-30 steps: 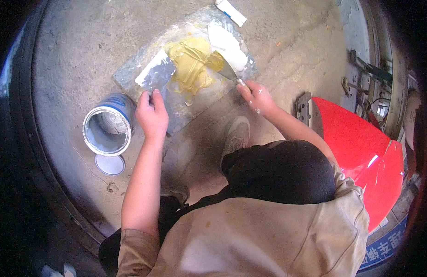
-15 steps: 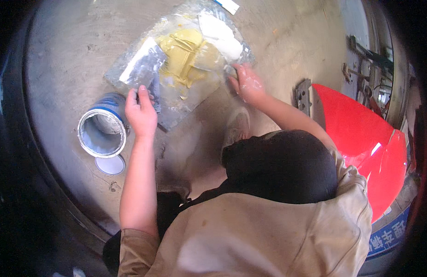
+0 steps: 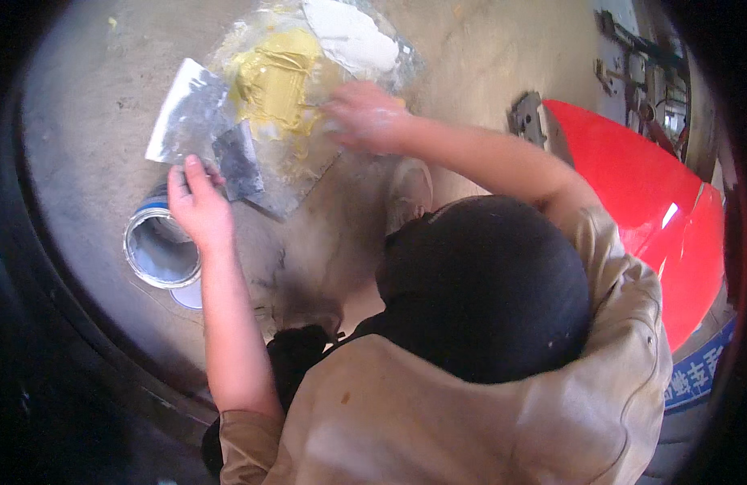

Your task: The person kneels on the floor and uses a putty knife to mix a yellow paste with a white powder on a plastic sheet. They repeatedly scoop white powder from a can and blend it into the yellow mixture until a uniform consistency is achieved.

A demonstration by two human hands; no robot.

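Note:
My left hand (image 3: 199, 202) pinches the near edge of a thin grey putty spreader (image 3: 191, 113), whose left edge carries a white band of putty. A dark grey flat piece (image 3: 239, 162) lies beside those fingers; whether it joins the spreader I cannot tell. My right hand (image 3: 365, 117), whitened with putty and blurred, is closed at the right side of a yellow putty mound (image 3: 278, 77); the putty knife seen in it earlier is mostly hidden now. A white putty patch (image 3: 353, 36) lies beyond it. Both putties sit on a smeared mixing board (image 3: 296, 182) on the floor.
An open metal can (image 3: 162, 246) stands left of my left forearm, with a pale round lid (image 3: 187, 296) partly behind it. A glossy red panel (image 3: 640, 194) and a dark metal bracket (image 3: 528, 120) are at right. My knee (image 3: 486, 283) rises between my arms.
The spreader and my left hand have moved left, off toward the board's edge. My right hand has swung left across to the yellow putty. The view has shifted slightly.

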